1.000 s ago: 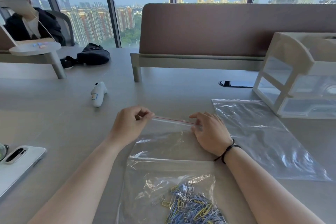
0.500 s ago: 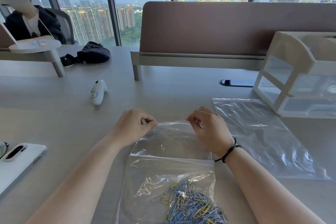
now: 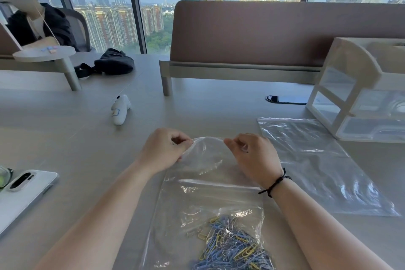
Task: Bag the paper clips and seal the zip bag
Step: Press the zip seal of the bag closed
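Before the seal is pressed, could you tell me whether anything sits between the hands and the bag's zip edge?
Nothing visible does: the left hand and right hand already pinch the zip bag at its top edge; the paper clips lie at its bottom.

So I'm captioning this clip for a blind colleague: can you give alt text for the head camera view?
Left hand and right hand pinch the raised top edge of a clear zip bag holding coloured paper clips on a grey table. An empty bag lies to its right.
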A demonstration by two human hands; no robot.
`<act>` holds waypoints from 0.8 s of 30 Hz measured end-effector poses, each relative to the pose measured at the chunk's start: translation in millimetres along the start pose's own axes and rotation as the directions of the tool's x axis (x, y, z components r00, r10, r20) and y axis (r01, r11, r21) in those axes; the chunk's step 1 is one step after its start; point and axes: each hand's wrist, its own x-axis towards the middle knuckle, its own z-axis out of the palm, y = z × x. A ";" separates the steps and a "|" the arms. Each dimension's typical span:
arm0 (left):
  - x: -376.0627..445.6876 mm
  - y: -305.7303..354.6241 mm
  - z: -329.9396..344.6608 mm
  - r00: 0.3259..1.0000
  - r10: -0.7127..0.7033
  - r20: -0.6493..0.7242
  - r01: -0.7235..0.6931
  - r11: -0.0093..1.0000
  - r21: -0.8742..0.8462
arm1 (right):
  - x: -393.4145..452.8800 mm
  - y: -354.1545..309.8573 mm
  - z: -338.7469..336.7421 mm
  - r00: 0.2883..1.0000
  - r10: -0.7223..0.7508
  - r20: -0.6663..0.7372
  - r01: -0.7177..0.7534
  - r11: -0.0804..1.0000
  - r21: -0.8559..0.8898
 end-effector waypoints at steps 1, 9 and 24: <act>-1.3 0.3 1.3 1.000 0.020 -0.023 -0.020 0.999 0.034 | -0.2 -0.5 0.3 1.000 0.012 -0.005 -0.012 1.000 -0.004; -1.4 -1.1 -1.4 0.990 0.079 -0.119 -0.054 0.978 0.202 | 0.8 -2.9 -5.8 0.996 -0.083 0.034 0.083 0.997 0.002; -2.2 2.7 -7.1 0.996 -0.064 -0.065 0.071 0.993 0.098 | -3.5 -10.6 -13.4 0.982 -0.174 -0.076 0.171 0.984 -0.052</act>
